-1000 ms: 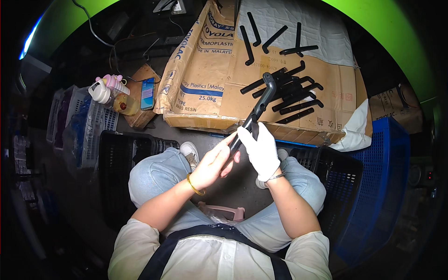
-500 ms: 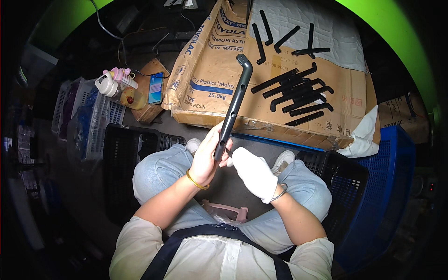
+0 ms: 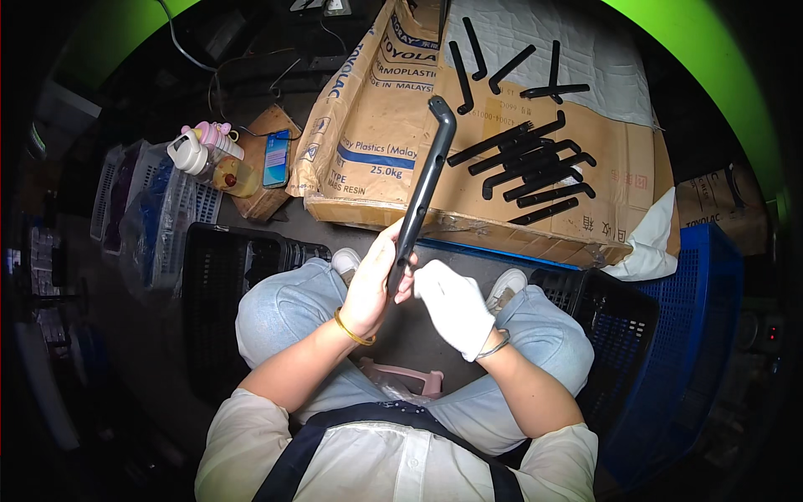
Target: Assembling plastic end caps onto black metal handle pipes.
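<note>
Black plastic handle (image 3: 422,191), long and bent at its far tip, held upright over the lap, lower end buried in the left hand (image 3: 373,284). Left grip clamped around that lower end, thumb side toward the body, gold bangle (image 3: 351,328) at the wrist. Right hand (image 3: 456,305), in a white glove, just beside the base of the part, fingers curled toward it; whether actually closed on the part or only brushing it cannot be told from this angle.

Best handled, by judgement, with a steady left hold low on the shaft, so the bent tip stays clear of the cardboard box (image 3: 468,167) ahead. Gloved fingers better kept at the base edge, working in short strokes, part turned a little at a time rather than regripped. Slipping likely if held only by the fingertips.

Finished-looking black pieces (image 3: 531,163) spread on the flattened sack and cardboard beyond the knees. Black crate (image 3: 222,276) at left, blue crate (image 3: 703,335) at right, pink-capped bottle (image 3: 205,151) and phone (image 3: 275,157) well apart at far left.
</note>
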`<state>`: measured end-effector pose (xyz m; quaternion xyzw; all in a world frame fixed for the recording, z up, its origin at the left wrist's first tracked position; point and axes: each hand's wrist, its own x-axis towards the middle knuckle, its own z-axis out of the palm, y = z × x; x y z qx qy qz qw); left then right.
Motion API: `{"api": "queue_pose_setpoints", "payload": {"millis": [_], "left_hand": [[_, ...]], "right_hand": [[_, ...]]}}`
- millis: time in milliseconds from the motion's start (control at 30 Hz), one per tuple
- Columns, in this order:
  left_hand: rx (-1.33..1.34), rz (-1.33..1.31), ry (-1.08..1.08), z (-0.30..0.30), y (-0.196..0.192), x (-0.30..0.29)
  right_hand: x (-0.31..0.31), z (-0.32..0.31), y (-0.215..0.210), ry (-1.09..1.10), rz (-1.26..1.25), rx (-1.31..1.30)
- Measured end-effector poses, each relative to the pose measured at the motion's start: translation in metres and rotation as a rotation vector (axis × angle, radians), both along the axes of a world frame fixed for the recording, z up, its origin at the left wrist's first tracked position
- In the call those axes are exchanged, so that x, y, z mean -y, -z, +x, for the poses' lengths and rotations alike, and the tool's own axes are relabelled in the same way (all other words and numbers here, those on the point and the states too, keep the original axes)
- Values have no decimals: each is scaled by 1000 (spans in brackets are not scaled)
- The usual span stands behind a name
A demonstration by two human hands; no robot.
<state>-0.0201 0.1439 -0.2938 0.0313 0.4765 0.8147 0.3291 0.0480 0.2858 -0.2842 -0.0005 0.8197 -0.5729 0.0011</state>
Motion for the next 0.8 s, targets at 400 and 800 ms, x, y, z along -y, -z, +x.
{"api": "queue_pose_setpoints", "payload": {"millis": [400, 800], "left_hand": [[-460, -346, 31, 25, 7, -5], [42, 3, 207, 13, -1, -2]], "right_hand": [[-16, -28, -4, 496, -357, 196], [-14, -22, 0, 353, -645, 285]]}}
